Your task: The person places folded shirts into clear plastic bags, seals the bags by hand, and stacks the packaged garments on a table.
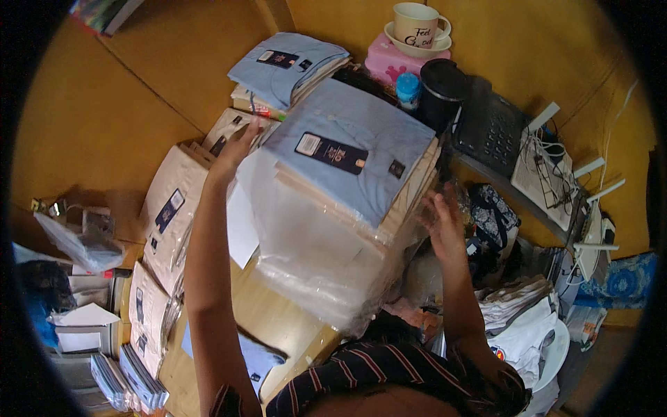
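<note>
A stack of folded shirts lies in front of me, with a light blue shirt point(379, 135) with a dark tag on top and beige ones point(417, 191) beneath. Clear plastic bags point(306, 240) lie under the stack and spread toward me. My left hand point(240, 147) is at the stack's far left side, fingers stretched out, close to a beige packed shirt point(231, 125). Beside the stack's right edge is my right hand point(443, 217), its fingers spread near the crinkled plastic. Neither hand visibly grips anything.
Another blue shirt stack point(316, 54) sits behind. Beige shirts point(177, 184) line the left side. At the back right stand a cup point(408, 31) on a pink box point(385, 59), a black tumbler point(443, 82), a telephone point(490, 125) and a white router point(538, 170) with cables.
</note>
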